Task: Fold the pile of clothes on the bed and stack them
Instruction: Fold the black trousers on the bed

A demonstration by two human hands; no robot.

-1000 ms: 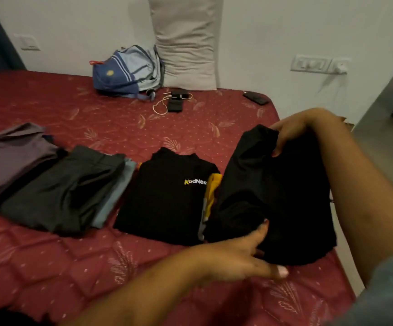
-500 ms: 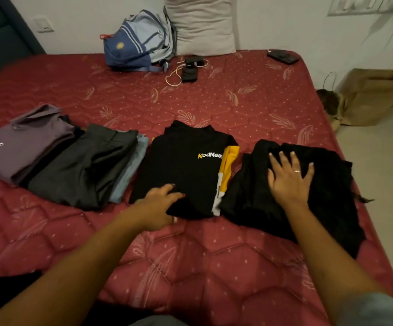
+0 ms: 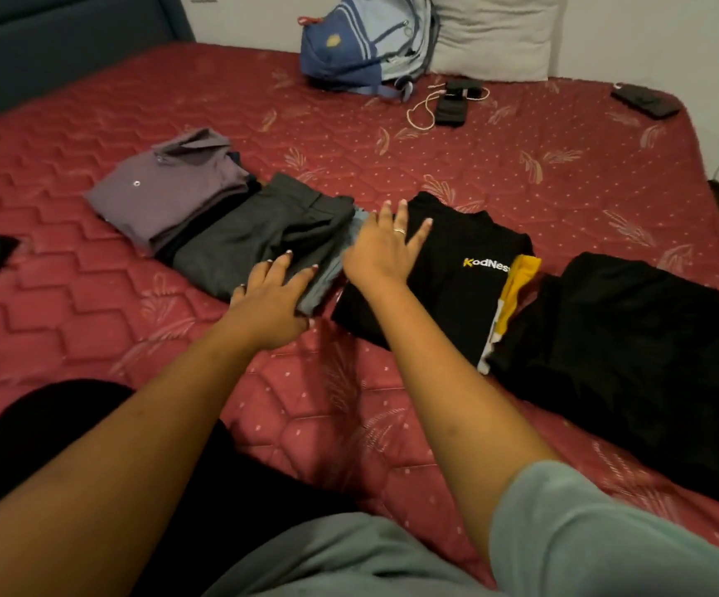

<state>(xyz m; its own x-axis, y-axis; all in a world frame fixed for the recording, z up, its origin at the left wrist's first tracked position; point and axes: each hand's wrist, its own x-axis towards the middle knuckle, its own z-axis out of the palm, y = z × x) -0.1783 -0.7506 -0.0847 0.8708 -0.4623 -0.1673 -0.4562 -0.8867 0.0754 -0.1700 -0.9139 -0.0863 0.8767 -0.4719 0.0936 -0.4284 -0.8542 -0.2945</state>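
Reaching over the KodNest shirt (image 3: pixel 435 286) on the bed (image 3: pixel 133 338) with both hands flat, gripping nothing.
The left hand (image 3: pixel 271 295) rests with straight fingers on the grey trousers (image 3: pixel 241 247) just left of the shirt, while the right hand (image 3: pixel 381 252) spreads over the shirt's left edge. The folded piles lie side by side, not yet stacked. Dragging one sideways could pull its layers apart, and the black garment (image 3: pixel 629 359) to the shirt's right looks loosely folded and likely to slump if lifted.

4 piles (image 3: pixel 254 247) L-R on bed (image 3: pixel 478 165), bag (image 3: pixel 362 40) behind
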